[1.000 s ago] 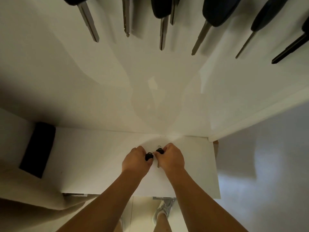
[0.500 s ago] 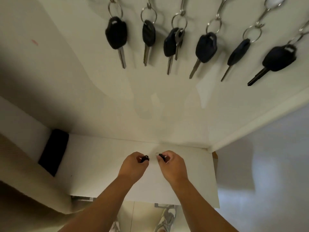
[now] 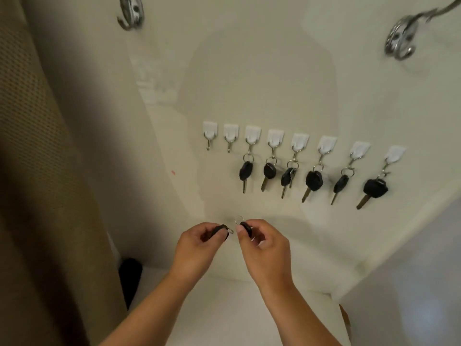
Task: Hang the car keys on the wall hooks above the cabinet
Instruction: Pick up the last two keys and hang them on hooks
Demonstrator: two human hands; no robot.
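Note:
My left hand [image 3: 197, 248] pinches a black car key [image 3: 220, 230] with a small ring at its tip. Beside it, my right hand [image 3: 265, 248] pinches a second black car key [image 3: 245, 227] whose metal ring [image 3: 238, 219] sticks up. Both hands hover above the white cabinet top [image 3: 224, 308], below a row of white adhesive wall hooks. The two leftmost hooks [image 3: 209, 136] [image 3: 230, 137] are bare. Each of the other hooks carries a black car key [image 3: 246, 172] on a ring.
Two large chrome coat hooks [image 3: 131, 12] [image 3: 401, 39] sit high on the wall. A brown mesh curtain [image 3: 37, 171] hangs at the left. A black object [image 3: 129, 275] lies at the cabinet's back left corner. The cabinet's right edge meets the floor [image 3: 411, 295].
Both hands have lifted off the cabinet top, each with a key, and the view has tilted up so the whole hook row and the chrome hooks now show.

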